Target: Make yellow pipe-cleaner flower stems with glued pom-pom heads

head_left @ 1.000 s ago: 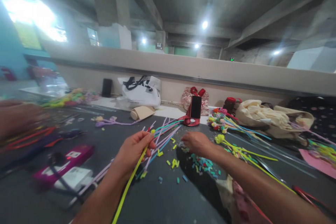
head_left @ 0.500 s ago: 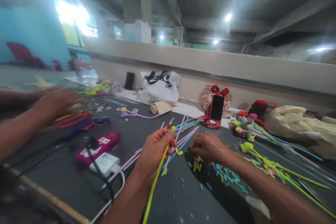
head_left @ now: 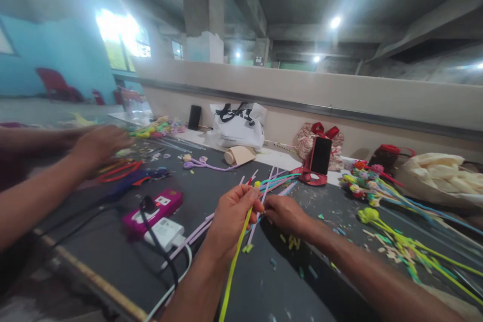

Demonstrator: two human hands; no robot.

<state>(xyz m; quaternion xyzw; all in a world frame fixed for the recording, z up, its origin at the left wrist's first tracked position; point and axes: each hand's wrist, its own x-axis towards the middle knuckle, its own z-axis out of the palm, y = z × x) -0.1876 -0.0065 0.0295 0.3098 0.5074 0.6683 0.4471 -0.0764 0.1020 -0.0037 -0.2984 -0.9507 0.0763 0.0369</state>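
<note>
My left hand (head_left: 231, 219) is closed around a long yellow-green straw (head_left: 233, 266) that runs down toward me, its tip capped by a small yellow bead near my fingertips. My right hand (head_left: 284, 213) is pinched right beside that tip, its fingers touching the left hand's; what it holds is too small to make out. Under both hands lie loose purple, blue and teal straws (head_left: 271, 183) on the dark table (head_left: 113, 261). Small yellow and teal cut straw bits (head_left: 292, 241) are scattered below my right wrist.
Another person's hands (head_left: 100, 143) work over red loops at the left. A magenta power strip (head_left: 154, 208) with a white charger and cables sits left of my hands. A phone on a red stand (head_left: 320, 158), bags, and finished straw flowers (head_left: 368, 191) line the back and right.
My right hand has come left from the cut bits to the straw's tip at my left hand. The view has swung left, showing more of the other person's arms.
</note>
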